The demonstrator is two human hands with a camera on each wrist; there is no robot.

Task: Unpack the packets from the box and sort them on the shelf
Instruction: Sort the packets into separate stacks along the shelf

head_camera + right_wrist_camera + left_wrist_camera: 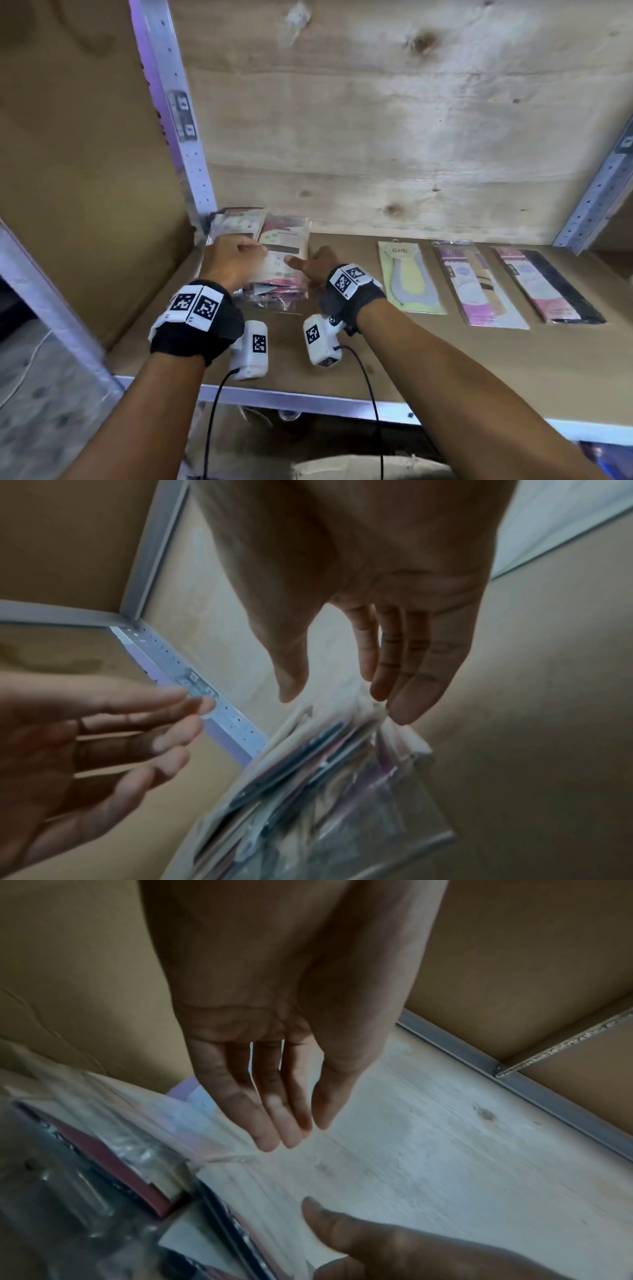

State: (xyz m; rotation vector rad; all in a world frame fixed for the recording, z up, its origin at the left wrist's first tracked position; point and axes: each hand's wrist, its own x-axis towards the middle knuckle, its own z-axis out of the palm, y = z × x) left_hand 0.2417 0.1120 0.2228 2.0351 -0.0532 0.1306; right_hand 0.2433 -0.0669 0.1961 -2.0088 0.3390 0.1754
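A stack of clear-wrapped packets (282,255) lies in the back left corner of the shelf board (411,359). My left hand (236,258) is at the stack's left side and my right hand (310,265) at its right side. In the left wrist view the left hand (294,1134) has straight fingers just above the stack (113,1150) and holds nothing. In the right wrist view the right hand (342,702) also has straight fingers, their tips at the stack's (325,791) top edge. The box is not in view.
Three single packets lie in a row to the right: a yellow-green one (409,277), a purple and pink one (479,287) and a pink and black one (544,284). A cardboard side wall (85,171) and a metal upright (181,113) close the left.
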